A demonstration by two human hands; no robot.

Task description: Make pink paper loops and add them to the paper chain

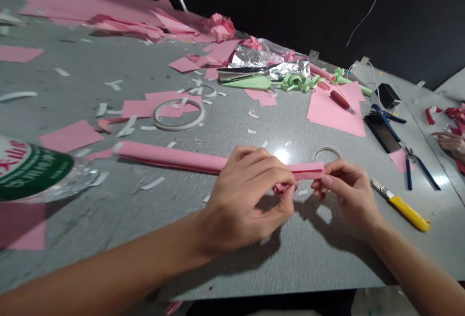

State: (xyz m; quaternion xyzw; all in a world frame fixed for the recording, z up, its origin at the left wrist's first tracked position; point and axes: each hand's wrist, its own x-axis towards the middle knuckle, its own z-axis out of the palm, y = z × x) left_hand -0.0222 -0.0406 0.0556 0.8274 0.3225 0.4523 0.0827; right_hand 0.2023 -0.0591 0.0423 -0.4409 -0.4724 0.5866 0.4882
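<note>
A long rolled tube of pink paper lies across the table in front of me, its far end at the left. My left hand arches over the tube near its right part, with thumb and fingertips pinched on the paper. At the right end, my right hand grips the paper's edge between thumb and fingers. A bit of crumpled pink paper shows under the left fingertips. Close behind the right hand lies a thin roll of tape, partly hidden by it.
A yellow utility knife, pliers and a phone lie at right. A plastic bottle rests at left. Behind are a tape ring, crumpled foil and pink sheets. Another person's hand is at far right.
</note>
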